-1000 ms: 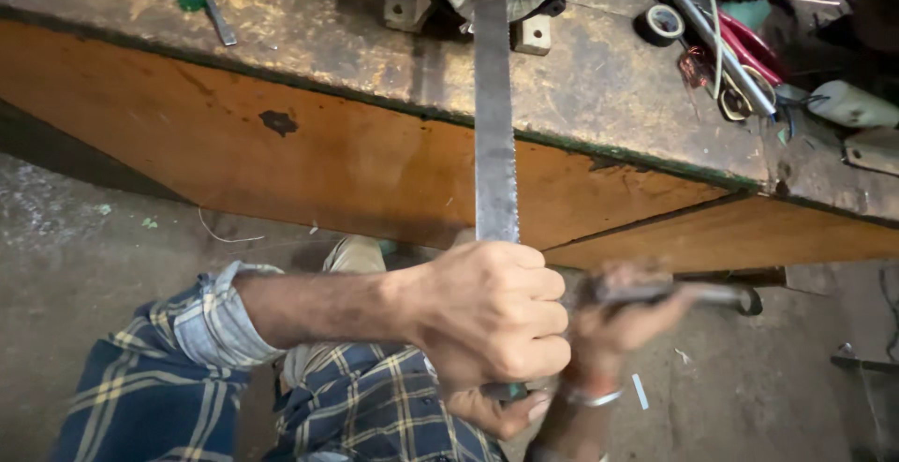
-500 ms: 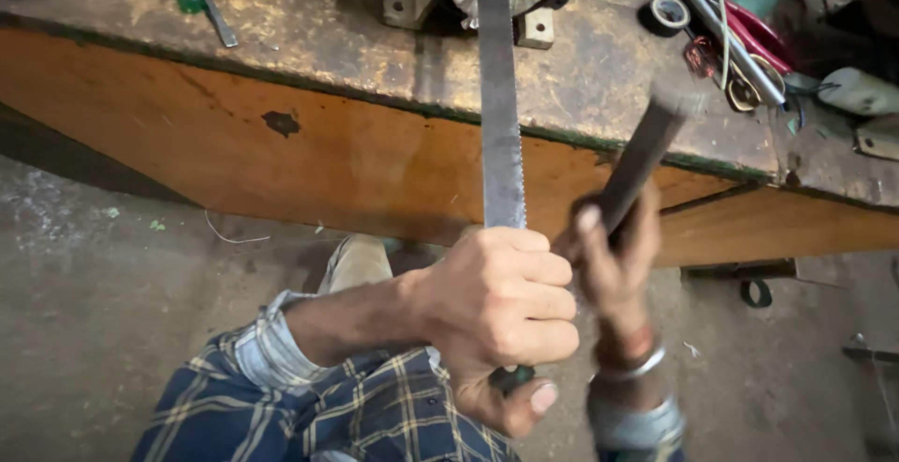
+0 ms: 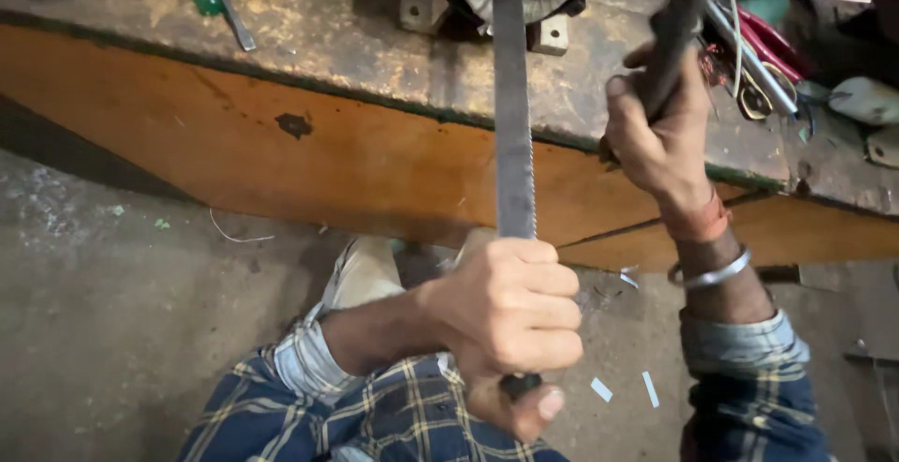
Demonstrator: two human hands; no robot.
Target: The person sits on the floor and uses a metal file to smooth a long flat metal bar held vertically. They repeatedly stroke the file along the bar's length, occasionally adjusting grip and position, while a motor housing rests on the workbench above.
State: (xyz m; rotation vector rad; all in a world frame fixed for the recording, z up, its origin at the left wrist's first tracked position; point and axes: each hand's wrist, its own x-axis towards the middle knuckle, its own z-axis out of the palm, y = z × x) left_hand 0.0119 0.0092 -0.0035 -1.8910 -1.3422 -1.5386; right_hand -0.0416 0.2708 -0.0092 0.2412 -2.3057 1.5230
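Fingers of my left hand (image 3: 510, 317) clamp the toothed blade's (image 3: 512, 125) near end to steady it toward the bench (image 3: 328, 50), while my right hand (image 3: 660, 134) grips a dark bar (image 3: 676, 13) raised.

Dim, warm indoor light, falling from about 12 o'clock onto the workbench (image 3: 309, 59). Brightest on the orange front panel (image 3: 309, 158) and on the knuckles of the left hand (image 3: 510, 317). Deep shadow at 9 o'clock under the bench edge, and murky darkness at 1 to 2 o'clock among the clutter. Soft shadow below the left hand toward 6 o'clock. Faint sheen along the flat metal blade (image 3: 513, 125) and on the bangle (image 3: 716, 273); no harsh glare. Slight motion blur on the right hand (image 3: 660, 134) and the dark bar (image 3: 676, 22) in it. Mild wide-angle bending toward 3 and 9 o'clock. Grainy, soft detail on the floor (image 3: 103, 331).
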